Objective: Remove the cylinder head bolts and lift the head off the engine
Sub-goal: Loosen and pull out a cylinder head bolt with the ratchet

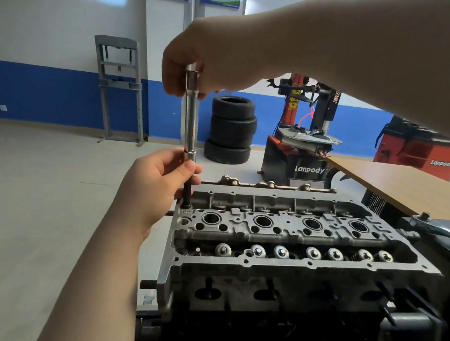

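The grey aluminium cylinder head (281, 250) sits on the dark engine block, with four round plug wells and a row of valve tops showing. A long dark head bolt (187, 194) stands upright out of the head's far left corner. My left hand (159, 187) pinches this bolt just below a long chrome socket extension (191, 118). My right hand (205, 65) grips the top of that chrome tool, which stands vertically over the bolt.
A chrome ratchet (432, 226) lies at the right, beside the head. A wooden table (400, 181) runs behind it. A stack of tyres (231, 128), a red tyre changer (303, 140), a second red machine (425, 151) and a grey press frame (121, 89) stand further back.
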A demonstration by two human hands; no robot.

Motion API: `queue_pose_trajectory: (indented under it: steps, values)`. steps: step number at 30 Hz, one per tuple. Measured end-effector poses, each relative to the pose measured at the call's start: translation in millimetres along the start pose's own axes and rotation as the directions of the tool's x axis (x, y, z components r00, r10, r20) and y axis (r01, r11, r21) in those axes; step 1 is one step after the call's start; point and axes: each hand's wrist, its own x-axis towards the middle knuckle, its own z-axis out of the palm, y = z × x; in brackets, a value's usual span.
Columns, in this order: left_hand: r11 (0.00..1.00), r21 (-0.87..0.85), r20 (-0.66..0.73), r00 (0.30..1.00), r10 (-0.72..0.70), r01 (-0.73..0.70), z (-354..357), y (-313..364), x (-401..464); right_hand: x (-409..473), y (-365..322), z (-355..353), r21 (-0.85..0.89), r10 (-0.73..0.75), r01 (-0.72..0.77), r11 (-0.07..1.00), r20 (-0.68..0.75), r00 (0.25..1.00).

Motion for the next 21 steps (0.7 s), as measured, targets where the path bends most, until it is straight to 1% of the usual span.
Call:
queue_pose_trajectory:
  steps: [2, 3, 5, 6, 7, 8, 9, 12, 13, 14, 16, 18, 19, 20, 21]
  values:
    - [1.0, 0.01, -0.058, 0.998, 0.021, -0.02, -1, 1, -1, -1, -1, 2, 0.035, 0.01, -0.009, 0.999, -0.038, 0.999]
    - [0.998, 0.047, -0.098, 0.994, 0.041, -0.037, 1, 2, -1, 0, -2, 4, 0.019, 0.026, -0.025, 1.0, -0.049, 0.998]
    - [0.984, 0.16, -0.175, 0.98, 0.1, -0.072, 5, 3, -4, 6, -3, 7, -0.076, 0.102, -0.11, 0.991, -0.107, 0.989]
    - [0.974, 0.208, -0.198, 0.972, 0.129, -0.087, 7, 4, -5, 10, -2, 8, -0.123, 0.106, -0.124, 0.985, -0.144, 0.984]
    - [0.968, 0.234, -0.207, 0.968, 0.143, -0.093, 9, 5, -5, 11, -2, 8, -0.169, 0.079, -0.107, 0.98, -0.166, 0.983]
    - [0.967, 0.239, -0.196, 0.97, 0.141, -0.092, 9, 6, -5, 11, -4, 6, -0.203, 0.047, -0.077, 0.976, -0.149, 0.988]
    - [0.975, 0.208, -0.164, 0.98, 0.117, -0.081, 8, 6, -4, 8, -4, 4, -0.215, 0.018, -0.044, 0.976, -0.123, 0.992]
    - [1.0, 0.018, -0.007, 1.0, 0.007, -0.007, 3, 4, -3, -1, -5, -1, -0.119, -0.043, 0.038, 0.992, -0.044, 0.998]
    - [1.0, 0.004, 0.008, 1.0, 0.001, -0.001, 1, 3, -2, -3, -4, 0, -0.075, -0.049, 0.046, 0.996, -0.05, 0.998]
    - [1.0, 0.017, -0.005, 1.0, 0.008, -0.008, 0, 3, -2, -5, -6, 1, -0.034, -0.044, 0.042, 0.999, -0.065, 0.997]
    - [0.995, 0.096, -0.086, 0.995, 0.044, -0.035, 1, 4, -1, -3, -9, 5, -0.018, -0.024, 0.022, 1.0, -0.073, 0.997]
    - [0.962, 0.265, -0.168, 0.98, 0.104, -0.057, 6, 3, -2, 4, -7, 10, -0.116, 0.048, -0.058, 0.992, -0.081, 0.996]
    - [0.939, 0.337, -0.184, 0.974, 0.134, -0.066, 8, 3, -2, 7, -5, 12, -0.181, 0.066, -0.081, 0.98, -0.09, 0.994]
    - [0.926, 0.372, -0.184, 0.972, 0.149, -0.072, 10, 3, -2, 8, -6, 12, -0.233, 0.062, -0.081, 0.969, -0.086, 0.994]
    - [0.929, 0.363, -0.163, 0.976, 0.146, -0.079, 12, 3, -2, 8, -6, 12, -0.256, 0.052, -0.068, 0.964, -0.068, 0.996]
